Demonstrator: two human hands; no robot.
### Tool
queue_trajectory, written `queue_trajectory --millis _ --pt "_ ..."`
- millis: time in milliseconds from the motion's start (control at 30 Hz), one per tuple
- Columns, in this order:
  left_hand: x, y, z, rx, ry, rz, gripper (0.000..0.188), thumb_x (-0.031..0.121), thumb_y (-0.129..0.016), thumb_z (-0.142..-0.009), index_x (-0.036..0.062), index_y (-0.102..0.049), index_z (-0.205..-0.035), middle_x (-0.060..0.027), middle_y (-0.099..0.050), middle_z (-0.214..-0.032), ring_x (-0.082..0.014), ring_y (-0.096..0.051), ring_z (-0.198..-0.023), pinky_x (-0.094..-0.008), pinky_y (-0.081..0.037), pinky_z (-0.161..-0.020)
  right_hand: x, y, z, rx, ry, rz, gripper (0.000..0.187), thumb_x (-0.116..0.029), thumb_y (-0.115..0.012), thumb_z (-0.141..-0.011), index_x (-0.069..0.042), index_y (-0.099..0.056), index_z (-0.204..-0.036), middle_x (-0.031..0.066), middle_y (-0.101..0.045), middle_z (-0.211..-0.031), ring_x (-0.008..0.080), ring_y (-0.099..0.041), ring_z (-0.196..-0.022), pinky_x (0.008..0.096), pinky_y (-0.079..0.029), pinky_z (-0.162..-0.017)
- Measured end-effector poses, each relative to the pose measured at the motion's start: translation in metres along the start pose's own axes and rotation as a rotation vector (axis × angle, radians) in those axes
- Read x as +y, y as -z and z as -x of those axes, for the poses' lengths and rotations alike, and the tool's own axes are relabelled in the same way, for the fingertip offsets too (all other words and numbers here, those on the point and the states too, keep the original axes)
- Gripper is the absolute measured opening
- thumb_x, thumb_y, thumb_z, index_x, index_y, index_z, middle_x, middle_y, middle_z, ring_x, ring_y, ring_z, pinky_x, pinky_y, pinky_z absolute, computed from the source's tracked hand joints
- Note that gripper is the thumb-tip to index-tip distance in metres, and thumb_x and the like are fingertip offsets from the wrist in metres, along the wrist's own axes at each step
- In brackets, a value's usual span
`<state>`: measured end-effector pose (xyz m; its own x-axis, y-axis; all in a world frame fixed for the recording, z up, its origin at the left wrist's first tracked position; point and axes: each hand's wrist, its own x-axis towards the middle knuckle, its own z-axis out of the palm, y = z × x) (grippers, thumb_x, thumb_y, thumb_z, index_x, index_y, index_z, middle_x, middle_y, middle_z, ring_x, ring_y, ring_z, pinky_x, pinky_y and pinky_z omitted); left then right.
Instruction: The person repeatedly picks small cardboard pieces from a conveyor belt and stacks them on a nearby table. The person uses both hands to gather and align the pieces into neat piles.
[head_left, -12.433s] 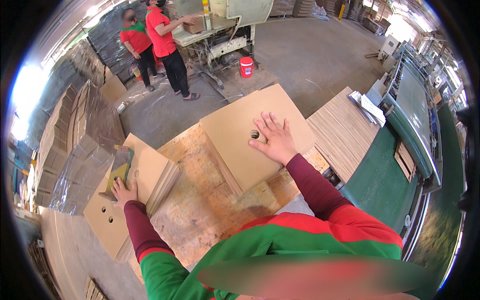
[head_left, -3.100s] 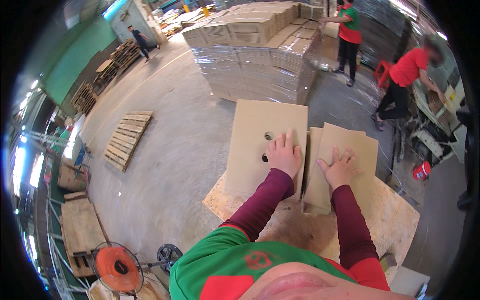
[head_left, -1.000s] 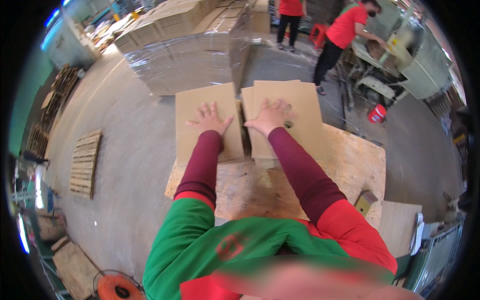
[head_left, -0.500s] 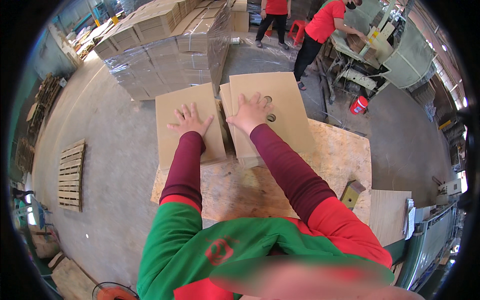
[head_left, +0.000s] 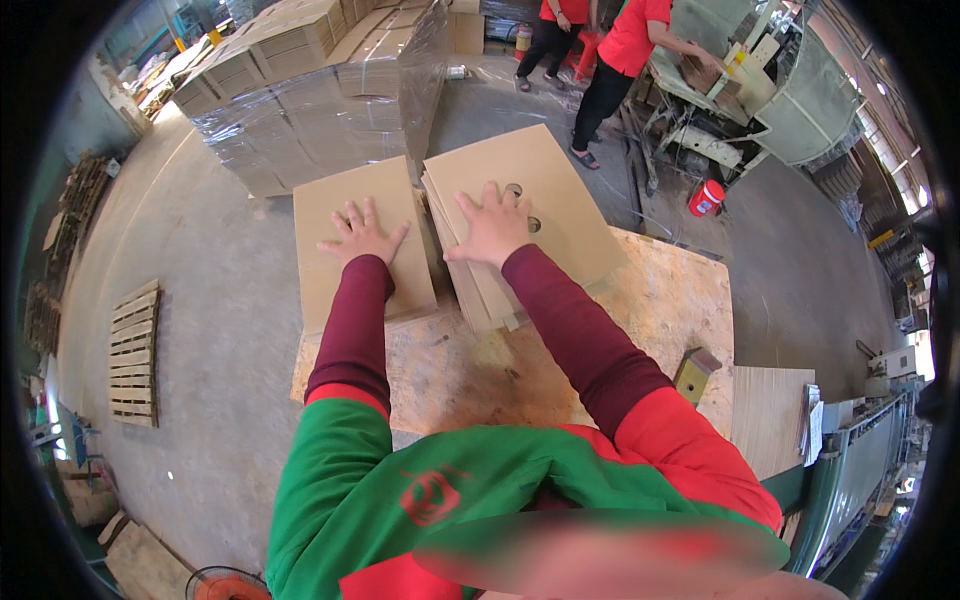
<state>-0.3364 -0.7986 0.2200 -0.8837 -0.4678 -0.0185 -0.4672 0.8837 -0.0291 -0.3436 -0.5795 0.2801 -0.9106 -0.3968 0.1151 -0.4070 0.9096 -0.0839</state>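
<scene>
Two stacks of flat brown cardboard sheets stand side by side on a wooden tabletop. My left hand lies flat with spread fingers on top of the left stack. On the right stack, my right hand rests palm down, fingers apart, over its left part. Two round holes show in that stack's top sheet, just beside my right fingers. The right stack sits at a slant and its lower sheets stick out unevenly at the left. A narrow gap separates the stacks.
A yellowish block lies on the table's right side. Beyond the table stands a film-wrapped pile of cardboard. Two people in red shirts are at the back, one at a machine. A pallet lies on the floor at left.
The right stack has turned a little counterclockwise under my right hand, and its lower sheets are less even. The whole view has shifted slightly. Both hands stay on the cardboard.
</scene>
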Motion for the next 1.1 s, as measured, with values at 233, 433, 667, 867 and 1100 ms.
queue_trajectory --millis 233,433,667,867,1100 --pt "-0.001 -0.001 0.002 0.042 -0.019 0.029 0.092 0.078 -0.040 -0.080 0.0281 -0.018 -0.153 -0.0057 -0.015 -0.160 -0.0327 -0.010 -0.147 -0.0756 -0.013 -0.104 -0.013 0.002 -0.007 -0.116 -0.071 0.058 0.093 -0.062 -0.074 -0.062 -0.027 -0.044 -0.144 0.0224 -0.036 -0.143 0.0460 -0.041 -0.125 0.0585 -0.031 -0.099" --pt "-0.002 0.000 0.001 0.025 -0.022 0.048 0.092 0.077 -0.041 -0.080 0.0272 -0.018 -0.153 -0.0065 -0.014 -0.160 -0.0331 -0.010 -0.147 -0.0760 -0.011 -0.104 -0.018 0.010 -0.018 -0.204 -0.111 0.107 0.092 -0.062 -0.072 -0.064 -0.027 -0.041 -0.144 0.0210 -0.034 -0.147 0.0430 -0.050 -0.118 0.0481 -0.040 -0.097" --pt "-0.001 0.000 0.002 0.029 -0.026 0.017 0.091 0.077 -0.040 -0.080 0.0268 -0.019 -0.153 -0.0072 -0.014 -0.160 -0.0334 -0.010 -0.147 -0.0763 -0.011 -0.104 -0.017 0.010 -0.028 -0.146 -0.168 -0.045 0.087 -0.059 -0.072 -0.065 -0.012 -0.049 -0.135 0.0269 -0.039 -0.140 0.0398 -0.057 -0.110 0.0434 -0.046 -0.092" --pt "-0.001 0.002 0.003 0.018 -0.012 0.010 0.092 0.079 -0.038 -0.080 0.0294 -0.016 -0.154 -0.0040 -0.011 -0.161 -0.0317 -0.007 -0.148 -0.0768 -0.010 -0.103 -0.021 0.005 -0.042 0.017 -0.191 0.013 0.070 -0.052 -0.070 -0.070 -0.007 -0.057 -0.122 0.0228 -0.053 -0.119 0.0391 -0.061 -0.098 0.0444 -0.051 -0.082" --pt "-0.003 0.003 0.003 0.012 -0.019 0.023 0.091 0.079 -0.038 -0.080 0.0289 -0.018 -0.153 -0.0052 -0.012 -0.161 -0.0318 -0.009 -0.148 -0.0765 -0.013 -0.103 -0.017 -0.015 -0.031 -0.181 -0.130 0.071 0.099 -0.075 -0.051 -0.076 -0.012 -0.032 -0.150 0.0292 -0.029 -0.150 0.0481 -0.040 -0.129 0.0503 -0.031 -0.107"
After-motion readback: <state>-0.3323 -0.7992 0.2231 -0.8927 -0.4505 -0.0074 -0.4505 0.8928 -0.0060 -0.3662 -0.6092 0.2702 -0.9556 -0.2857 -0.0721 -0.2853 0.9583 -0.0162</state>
